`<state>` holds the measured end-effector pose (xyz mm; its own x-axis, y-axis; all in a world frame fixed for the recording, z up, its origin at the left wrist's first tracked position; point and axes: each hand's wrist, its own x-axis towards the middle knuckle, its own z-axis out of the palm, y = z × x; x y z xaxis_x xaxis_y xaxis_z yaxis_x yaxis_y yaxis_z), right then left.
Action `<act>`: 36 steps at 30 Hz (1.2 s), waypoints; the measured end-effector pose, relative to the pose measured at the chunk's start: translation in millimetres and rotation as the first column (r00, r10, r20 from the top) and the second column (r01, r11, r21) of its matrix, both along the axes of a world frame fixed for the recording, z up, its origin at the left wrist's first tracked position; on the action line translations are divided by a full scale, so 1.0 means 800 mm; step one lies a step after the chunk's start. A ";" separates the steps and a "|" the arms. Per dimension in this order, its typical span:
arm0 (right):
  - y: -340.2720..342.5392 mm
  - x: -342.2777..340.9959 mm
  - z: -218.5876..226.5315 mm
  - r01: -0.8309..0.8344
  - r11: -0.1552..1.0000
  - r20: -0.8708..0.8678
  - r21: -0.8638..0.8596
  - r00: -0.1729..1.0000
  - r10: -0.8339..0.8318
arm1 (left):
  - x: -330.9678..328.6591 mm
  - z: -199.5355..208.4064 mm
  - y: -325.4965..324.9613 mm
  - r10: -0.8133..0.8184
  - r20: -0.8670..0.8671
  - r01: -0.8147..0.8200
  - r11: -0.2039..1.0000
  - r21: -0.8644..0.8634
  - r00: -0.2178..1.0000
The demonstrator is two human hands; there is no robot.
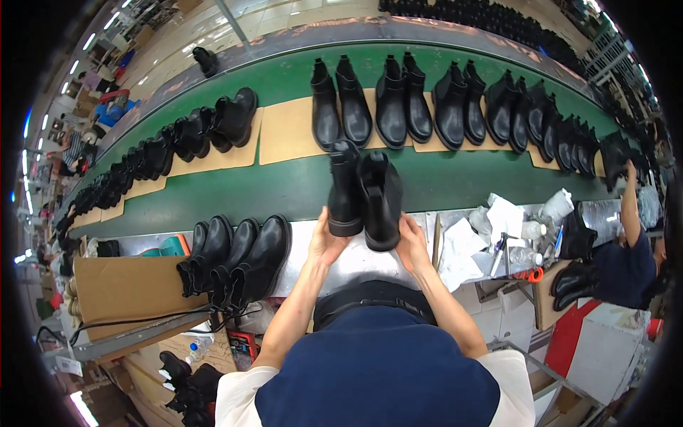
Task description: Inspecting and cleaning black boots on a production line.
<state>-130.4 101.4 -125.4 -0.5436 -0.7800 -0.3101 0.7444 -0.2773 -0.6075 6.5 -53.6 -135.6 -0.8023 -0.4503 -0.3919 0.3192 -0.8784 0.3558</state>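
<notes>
Side by side in front of me, a pair of black ankle boots is held over the metal edge of the green conveyor belt (284, 199). My left hand (329, 240) is closed around the heel end of the left boot (346, 186). On the other side, my right hand (411, 243) grips the heel of the right boot (381, 199). The boots' toes are hidden from view, and some fingers are hidden behind the boots. Just beyond stand more black boots (341, 107), set in pairs on brown cardboard sheets (288, 139).
Left of me, several black boots (260, 260) rest by a cardboard box (128, 288). On the right, the metal ledge carries white paper (461, 252), a hammer (500, 252), plastic bottles (525, 257) and orange-handled scissors (530, 275). A co-worker (626, 263) reaches toward boots at far right.
</notes>
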 end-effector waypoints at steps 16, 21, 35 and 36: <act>0.088 -0.093 -0.097 0.514 0.326 -0.546 0.793 0.363 0.755 | -0.015 0.087 -0.007 0.137 -0.206 -0.167 0.977 -0.135 0.969; -0.021 -0.066 0.141 0.285 0.876 -0.903 0.388 0.307 0.300 | -0.025 0.103 0.023 0.157 -0.213 -0.183 0.978 -0.104 0.964; -0.139 -0.048 0.162 -0.297 0.729 -0.778 0.617 -0.095 0.620 | 0.079 0.160 -0.035 0.614 0.474 0.237 0.428 -0.872 0.631; -0.146 -0.046 0.162 -0.334 0.706 -0.771 0.625 -0.122 0.625 | 0.080 0.169 -0.043 0.372 0.567 0.249 0.630 -0.736 0.735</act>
<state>-167.0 -15.5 3.9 0.0376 -0.9936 -0.1061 -0.5660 0.0664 -0.8218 70.3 -88.2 0.0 -0.4541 -0.8495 -0.2688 -0.2089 -0.1917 0.9590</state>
